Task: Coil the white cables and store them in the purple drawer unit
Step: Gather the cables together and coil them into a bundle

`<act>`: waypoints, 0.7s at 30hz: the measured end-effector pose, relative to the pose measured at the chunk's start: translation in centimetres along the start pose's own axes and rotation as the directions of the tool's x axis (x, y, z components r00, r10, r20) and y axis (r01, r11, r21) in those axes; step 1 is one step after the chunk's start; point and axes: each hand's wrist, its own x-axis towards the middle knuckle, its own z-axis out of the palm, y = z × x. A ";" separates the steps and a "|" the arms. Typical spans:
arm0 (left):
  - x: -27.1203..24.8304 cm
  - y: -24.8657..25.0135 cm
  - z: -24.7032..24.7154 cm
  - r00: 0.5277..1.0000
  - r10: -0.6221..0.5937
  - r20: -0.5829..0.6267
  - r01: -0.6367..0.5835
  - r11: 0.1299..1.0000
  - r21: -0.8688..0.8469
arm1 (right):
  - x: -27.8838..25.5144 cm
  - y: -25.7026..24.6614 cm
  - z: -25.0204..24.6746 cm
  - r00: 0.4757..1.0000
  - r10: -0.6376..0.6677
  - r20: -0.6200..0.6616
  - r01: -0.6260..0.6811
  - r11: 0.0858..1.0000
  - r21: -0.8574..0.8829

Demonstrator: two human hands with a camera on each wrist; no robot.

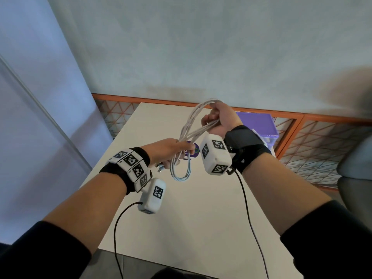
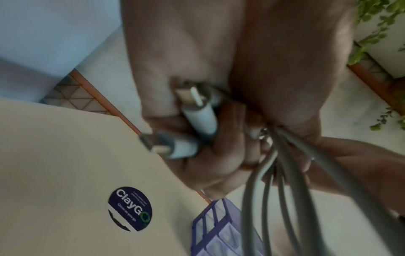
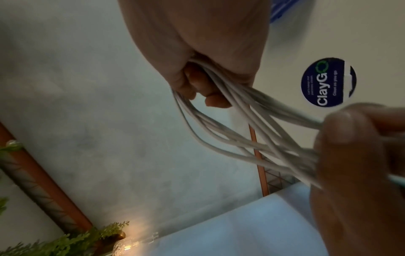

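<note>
A bundle of white cables (image 1: pixel 194 125) is stretched in loops between both hands above the table. My right hand (image 1: pixel 218 119) grips the upper end of the loops, its fingers curled round the strands (image 3: pixel 230 104). My left hand (image 1: pixel 171 152) grips the lower end, with a short loop (image 1: pixel 181 172) hanging below it. In the left wrist view two plugs (image 2: pixel 197 110) stick out of the left fist beside the grey-looking strands (image 2: pixel 285 173). The purple drawer unit (image 1: pixel 259 123) stands at the table's far right, partly hidden behind my right wrist.
A round dark "ClayGo" sticker (image 2: pixel 129 208) lies on the cream table (image 1: pixel 191 218). An orange-framed mesh railing (image 1: pixel 314 141) runs behind the table, before a pale wall. Black wrist-camera cords (image 1: pixel 249 218) hang over the tabletop. Green plants (image 3: pixel 65 240) show in the wrist views.
</note>
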 end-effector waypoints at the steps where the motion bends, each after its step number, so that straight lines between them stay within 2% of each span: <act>1: 0.0 0.0 0.1 1.000 -0.002 0.019 0.002 1.000 0.001 | 0.0 -0.3 -0.2 1.000 -0.004 0.002 0.004 1.000 -0.017; 5: 0.2 0.5 0.3 0.998 -0.013 0.058 0.010 0.998 0.056 | 0.3 -1.0 -0.7 1.000 -0.018 -0.024 0.017 0.999 -0.028; 8: 0.2 1.0 0.6 1.000 0.012 -0.009 -0.012 0.996 0.089 | 1.0 -0.7 -0.9 0.997 -0.030 -0.078 0.026 0.998 -0.057; 11: 0.2 1.1 0.3 0.993 0.052 -0.102 -0.036 0.987 0.157 | 1.5 -0.6 -1.4 0.992 -0.088 -0.095 0.063 0.970 -0.236; 14: 0.1 1.1 -0.8 0.987 0.070 -0.146 -0.041 0.980 0.195 | 1.6 -0.9 -2.0 0.984 -0.179 -0.022 0.147 0.865 -0.481; 16: 0.2 0.9 -1.5 0.985 0.075 -0.153 -0.046 0.981 0.190 | 1.5 -0.9 -2.1 0.973 -0.221 0.066 0.207 0.704 -0.679; 18: 0.4 0.6 -1.9 0.989 0.074 -0.131 -0.047 0.979 0.200 | 1.7 -0.7 -2.1 0.943 -0.295 0.155 0.278 0.442 -0.853; 20: 0.5 0.1 -2.0 0.993 0.059 -0.105 -0.035 0.976 0.216 | 1.2 -0.3 -2.0 0.868 -0.398 0.296 0.392 0.185 -0.901; 21: 0.6 -0.1 -2.0 0.994 0.049 -0.094 -0.025 0.970 0.240 | 0.6 -0.1 -1.8 0.820 -0.398 0.411 0.469 0.054 -0.882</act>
